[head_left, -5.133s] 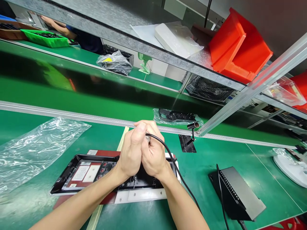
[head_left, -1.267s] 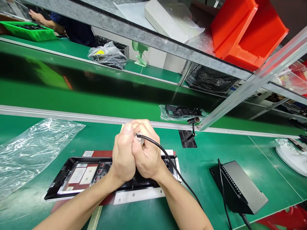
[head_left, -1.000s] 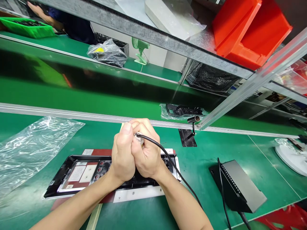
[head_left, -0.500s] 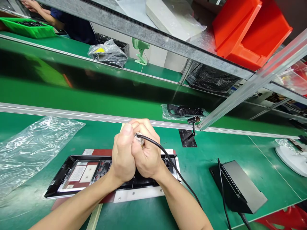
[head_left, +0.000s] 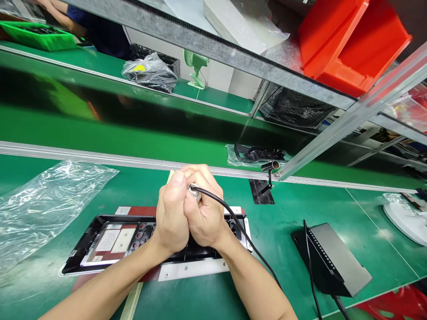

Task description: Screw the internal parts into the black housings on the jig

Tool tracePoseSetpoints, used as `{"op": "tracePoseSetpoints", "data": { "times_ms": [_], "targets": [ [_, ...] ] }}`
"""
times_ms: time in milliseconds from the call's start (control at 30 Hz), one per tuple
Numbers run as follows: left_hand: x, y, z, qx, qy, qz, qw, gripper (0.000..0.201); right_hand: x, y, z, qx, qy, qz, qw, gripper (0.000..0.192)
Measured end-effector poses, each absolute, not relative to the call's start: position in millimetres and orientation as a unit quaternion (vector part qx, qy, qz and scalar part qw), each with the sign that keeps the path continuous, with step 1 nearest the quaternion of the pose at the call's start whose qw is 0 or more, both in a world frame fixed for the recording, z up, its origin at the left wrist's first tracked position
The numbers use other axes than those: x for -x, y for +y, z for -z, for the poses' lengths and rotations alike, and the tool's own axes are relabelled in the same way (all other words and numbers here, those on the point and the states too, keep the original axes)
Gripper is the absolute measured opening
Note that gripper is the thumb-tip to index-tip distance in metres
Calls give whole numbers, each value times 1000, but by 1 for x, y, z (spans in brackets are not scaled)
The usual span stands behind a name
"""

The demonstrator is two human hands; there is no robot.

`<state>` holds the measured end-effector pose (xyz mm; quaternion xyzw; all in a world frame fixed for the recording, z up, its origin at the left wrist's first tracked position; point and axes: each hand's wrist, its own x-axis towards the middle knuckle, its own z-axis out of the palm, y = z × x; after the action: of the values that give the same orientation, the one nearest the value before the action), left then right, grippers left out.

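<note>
At the centre of the frame we clasp our left hand [head_left: 171, 218] and right hand [head_left: 203, 215] together around a corded tool [head_left: 194, 194], both closed tight on it, its black cable [head_left: 247, 242] trailing to the lower right. Beneath our hands lies a black frame [head_left: 100, 242] on the green bench [head_left: 283, 222]; a clear plastic bag [head_left: 43, 204] lies at the left.

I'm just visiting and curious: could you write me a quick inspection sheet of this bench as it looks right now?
Surface: green bench mat, a strip of wood under the work.
Job's things: corded tool held upright over a black frame on a red plate.
Clutter: clear plastic bag; grey box.
Hands: left hand and right hand clasped together around the tool.
Cables: black cable runs from the tool.
Surroundings: red bins overhead; another person's arm far left.
</note>
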<state>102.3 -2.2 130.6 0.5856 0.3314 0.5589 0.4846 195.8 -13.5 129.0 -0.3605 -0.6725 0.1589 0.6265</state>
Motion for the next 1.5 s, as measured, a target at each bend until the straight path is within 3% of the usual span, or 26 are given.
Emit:
{"op": "tracePoseSetpoints", "data": {
  "times_ms": [567,1033,1500],
  "targets": [
    [-104,-4,-129,-583,319,-567,487,63,-195,-13,-131,387,-685,-142,601,27],
    [-102,-2,-126,-588,325,-564,481,62,-195,-12,-130,340,-670,-151,642,17],
    [-102,-2,-125,-578,320,-568,491,57,-194,-9,-125,327,-671,-134,652,19]
  ]
}}
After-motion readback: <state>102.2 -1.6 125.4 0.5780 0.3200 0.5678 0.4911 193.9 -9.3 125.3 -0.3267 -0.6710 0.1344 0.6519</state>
